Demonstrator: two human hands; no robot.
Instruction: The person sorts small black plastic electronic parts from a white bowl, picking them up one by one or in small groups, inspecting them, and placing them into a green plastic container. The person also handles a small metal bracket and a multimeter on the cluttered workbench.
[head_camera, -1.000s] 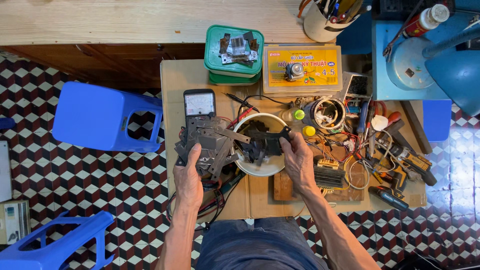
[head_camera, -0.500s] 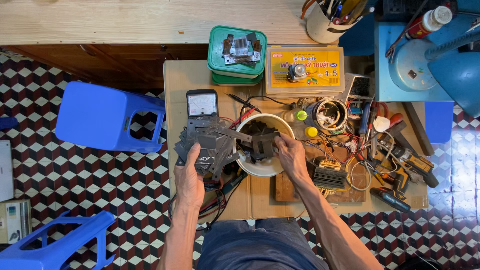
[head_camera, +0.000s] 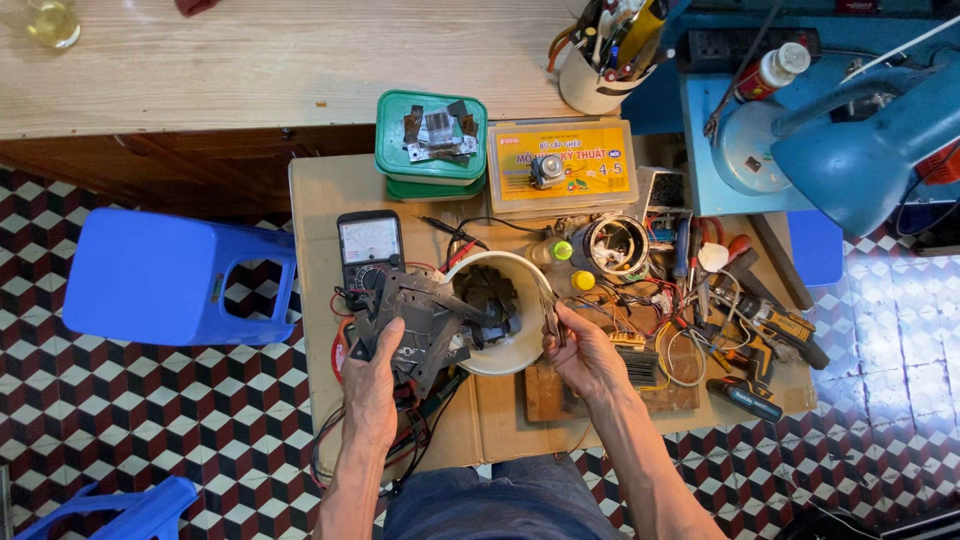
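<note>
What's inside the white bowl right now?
The white bowl holds a pile of dark, angular pieces. The dark flat board in the left hand overlaps its left rim, so that side and the bottom are hidden.

Bright, even daylight from above; shadows soft and short. Glare patch on the glossy floor tiles (head_camera: 890, 300) at right. Focus sharp at centre, slight softness and wide-angle bending toward the frame corners. No motion blur.

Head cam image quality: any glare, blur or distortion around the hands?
Head view: sharp and evenly lit, both hands crisp, the left hand on the dark plate, the right hand beside the white bowl; glare only on the glossy floor tiles at right; straight edges look undistorted.
</note>
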